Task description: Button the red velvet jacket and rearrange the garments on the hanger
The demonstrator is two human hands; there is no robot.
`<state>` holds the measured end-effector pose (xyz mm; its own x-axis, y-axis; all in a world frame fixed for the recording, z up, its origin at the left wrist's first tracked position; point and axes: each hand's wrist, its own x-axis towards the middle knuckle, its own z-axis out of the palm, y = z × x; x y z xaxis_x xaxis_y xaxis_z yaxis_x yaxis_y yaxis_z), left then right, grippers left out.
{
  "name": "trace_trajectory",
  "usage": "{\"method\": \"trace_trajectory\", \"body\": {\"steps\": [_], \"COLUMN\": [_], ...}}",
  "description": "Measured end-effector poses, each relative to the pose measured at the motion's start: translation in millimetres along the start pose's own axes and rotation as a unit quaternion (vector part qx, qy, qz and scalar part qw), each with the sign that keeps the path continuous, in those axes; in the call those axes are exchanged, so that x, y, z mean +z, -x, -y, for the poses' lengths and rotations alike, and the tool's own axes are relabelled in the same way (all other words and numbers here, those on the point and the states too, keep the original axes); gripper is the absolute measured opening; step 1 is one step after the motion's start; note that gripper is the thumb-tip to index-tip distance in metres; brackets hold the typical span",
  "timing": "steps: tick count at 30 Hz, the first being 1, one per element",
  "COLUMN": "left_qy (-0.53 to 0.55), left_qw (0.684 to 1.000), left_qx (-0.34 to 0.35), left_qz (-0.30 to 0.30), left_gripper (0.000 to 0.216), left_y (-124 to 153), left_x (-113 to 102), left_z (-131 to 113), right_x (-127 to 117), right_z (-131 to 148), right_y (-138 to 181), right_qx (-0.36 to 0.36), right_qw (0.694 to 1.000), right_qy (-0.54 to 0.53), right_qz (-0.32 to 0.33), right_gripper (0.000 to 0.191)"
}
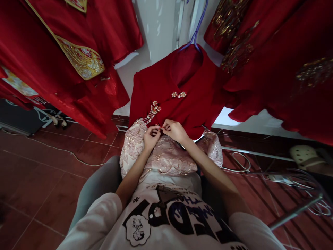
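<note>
The red jacket (187,100) is matt, soft-napped cloth. Its clasps (178,94) gleam like pearl beads set in gold metal, though they may be plastic, too small to tell. Below the jacket, the pink cloth (166,156) is brocade with a metallic sheen. Left of the jacket, the robes (52,69) are glossy satin with gold embroidery (83,60). Above the jacket, the hanger (199,26) is smooth coated wire. Beneath the jacket, the floor (39,173) is dull-shining red tile

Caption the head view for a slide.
Left hand and right hand pinch a fastening on the red garment on a purple hanger.
</note>
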<state>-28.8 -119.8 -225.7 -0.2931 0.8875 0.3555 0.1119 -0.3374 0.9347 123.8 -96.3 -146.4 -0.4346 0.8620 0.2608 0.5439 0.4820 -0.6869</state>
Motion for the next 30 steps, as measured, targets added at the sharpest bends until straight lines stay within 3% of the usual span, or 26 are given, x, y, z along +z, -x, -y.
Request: {"method": "trace_trajectory", "body": {"steps": [9,18,30], "left_qy": [0.016,-0.006,-0.015], "left_qw": [1.000,1.000,0.999], "left_qx": [-0.004,0.024,0.041], "left_qz": [-0.012,-0.007,-0.008], "left_gripper": [0.029,0.021,0.022], "left_y": [-1,-2,-3], "left_x": [0,-3,-3], "left_z": [5,5,7], "right_x": [6,13,10], "right_z": [-5,-12,-10], "right_y": [0,0,0], "right_qx": [-0.008,-0.003,0.003], "right_qw": [1.000,0.998,0.998], "right_qy": [-0.007,0.007,-0.008], "right_qz": [-0.028,-0.061,-0.057], "right_gripper": [0.008,0.006,0.007]}}
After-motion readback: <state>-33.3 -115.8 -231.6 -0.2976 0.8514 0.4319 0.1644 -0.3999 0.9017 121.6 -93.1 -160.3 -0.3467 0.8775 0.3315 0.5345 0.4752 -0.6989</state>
